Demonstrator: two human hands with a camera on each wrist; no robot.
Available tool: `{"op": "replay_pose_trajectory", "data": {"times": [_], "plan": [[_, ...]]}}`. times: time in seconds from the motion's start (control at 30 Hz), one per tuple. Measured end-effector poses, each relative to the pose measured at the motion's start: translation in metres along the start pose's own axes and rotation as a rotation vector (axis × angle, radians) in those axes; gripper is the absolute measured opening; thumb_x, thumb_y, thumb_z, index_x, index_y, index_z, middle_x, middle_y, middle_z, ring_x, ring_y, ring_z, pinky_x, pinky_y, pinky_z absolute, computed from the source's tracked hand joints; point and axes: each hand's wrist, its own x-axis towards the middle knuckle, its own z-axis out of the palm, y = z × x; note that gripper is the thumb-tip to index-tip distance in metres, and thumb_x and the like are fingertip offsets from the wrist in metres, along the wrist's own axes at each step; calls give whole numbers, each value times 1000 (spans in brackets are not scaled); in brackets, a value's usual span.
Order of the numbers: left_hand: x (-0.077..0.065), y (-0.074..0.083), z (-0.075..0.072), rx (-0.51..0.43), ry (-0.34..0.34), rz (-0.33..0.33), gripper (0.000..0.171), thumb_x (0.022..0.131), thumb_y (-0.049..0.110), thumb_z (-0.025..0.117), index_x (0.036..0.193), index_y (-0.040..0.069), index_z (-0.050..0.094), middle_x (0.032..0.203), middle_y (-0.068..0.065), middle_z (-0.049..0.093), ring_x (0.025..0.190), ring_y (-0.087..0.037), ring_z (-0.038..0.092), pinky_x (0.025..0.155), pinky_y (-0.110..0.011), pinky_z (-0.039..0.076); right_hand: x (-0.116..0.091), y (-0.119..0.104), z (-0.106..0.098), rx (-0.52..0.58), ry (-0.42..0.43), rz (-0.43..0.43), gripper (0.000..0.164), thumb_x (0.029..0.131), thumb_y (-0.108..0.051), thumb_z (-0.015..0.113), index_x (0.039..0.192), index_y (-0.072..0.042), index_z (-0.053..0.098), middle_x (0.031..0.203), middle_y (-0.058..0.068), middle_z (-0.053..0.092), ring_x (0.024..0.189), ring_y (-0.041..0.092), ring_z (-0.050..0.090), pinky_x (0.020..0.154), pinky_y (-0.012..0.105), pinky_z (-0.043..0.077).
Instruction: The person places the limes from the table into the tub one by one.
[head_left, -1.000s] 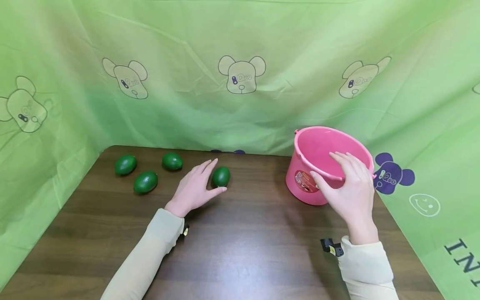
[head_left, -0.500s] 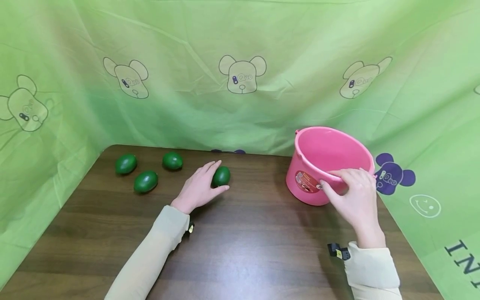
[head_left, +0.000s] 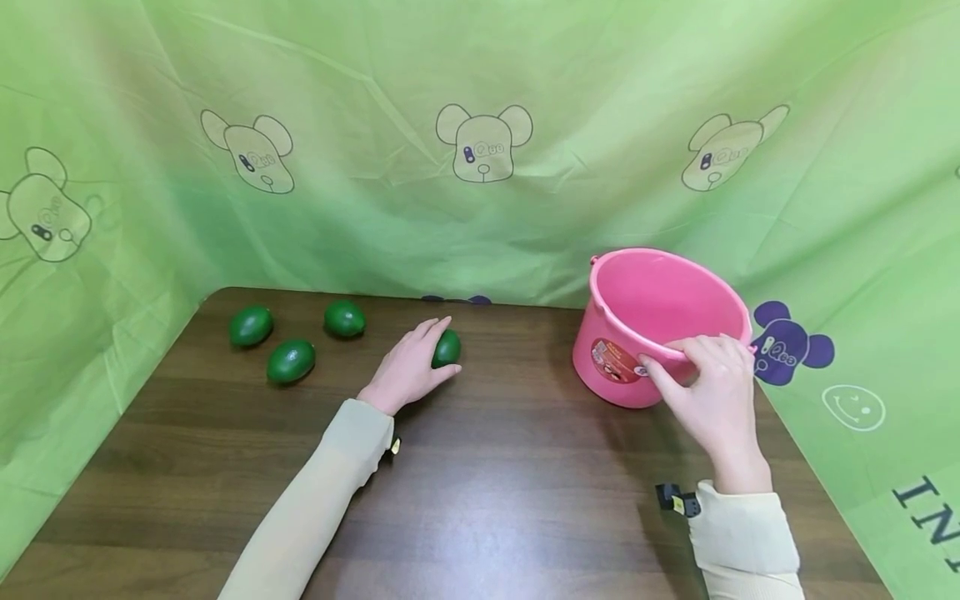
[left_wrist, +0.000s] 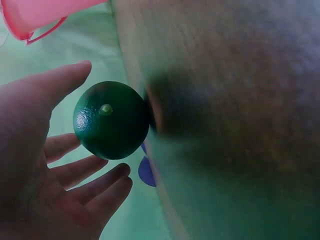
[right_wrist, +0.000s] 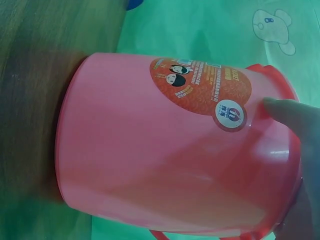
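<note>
My left hand [head_left: 408, 367] curves loosely around the near-left side of a green lime [head_left: 447, 350] on the table. In the left wrist view a gap shows between the thumb and the lime [left_wrist: 112, 120], and the fingers extend behind it; whether they touch it I cannot tell. A pink bucket [head_left: 611, 350] with a red label stands upright at the right. My right hand [head_left: 712, 400] grips its near rim, thumb on the outer wall and fingers over the edge. The right wrist view shows the thumb pressed on the bucket [right_wrist: 150, 135] below the rim.
Three more limes lie to the left: one lime [head_left: 251, 326] at the far left, a nearer lime [head_left: 291, 361] and a lime [head_left: 345, 318] farther back. The brown wooden table [head_left: 480, 500] meets a green printed cloth [head_left: 375, 208] at the back and sides.
My left hand has shifted slightly right, closer around the lime, covering more of it. My right hand has come down from above the bucket and taken hold of its rim. The bucket stays put.
</note>
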Motion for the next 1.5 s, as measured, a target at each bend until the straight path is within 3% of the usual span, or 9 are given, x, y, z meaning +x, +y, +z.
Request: {"op": "replay_pose_trajectory", "data": {"times": [0.3,0.5,0.67,0.83,1.17,1.5], "plan": [[3,-3,2,-23,-17,12,70,96,28,75,154,8,43,147,-18,49,127,-36,55,103,-47,46,-1,-1,-2,7,-19,-14,20,76,-15,82,87,-3,71,79,11,65,86,34,51,89,53,29],[3,-2,3,-25,-16,39,68,97,24,73,155,5,41,145,-19,50,129,-36,53,106,-47,43,0,-2,-4,39,-44,-9,20,75,-7,85,89,-4,70,81,11,64,92,36,51,92,54,27],[1,-1,2,-20,-15,50,68,97,22,73,155,5,41,145,-19,50,129,-38,51,108,-48,41,1,-2,-1,63,-47,-30,23,75,-1,86,90,-2,69,82,11,63,94,36,51,106,55,25],[0,1,-2,-29,25,74,68,96,20,74,154,4,42,145,-19,50,127,-40,52,108,-48,41,3,-4,2,87,-37,-62,25,75,3,86,91,-1,68,84,11,63,97,37,52,116,59,16],[-3,4,-12,-53,50,80,68,97,22,73,155,7,41,146,-17,49,130,-38,50,108,-48,41,6,-15,5,110,-31,-95,24,74,3,87,89,-2,68,81,9,62,88,33,49,102,49,29],[-6,4,-19,-64,68,83,69,97,24,72,156,10,40,148,-15,47,131,-37,49,109,-47,40,7,-27,10,153,-21,-141,27,71,3,88,90,-4,69,77,4,61,84,29,50,92,45,32]]}}
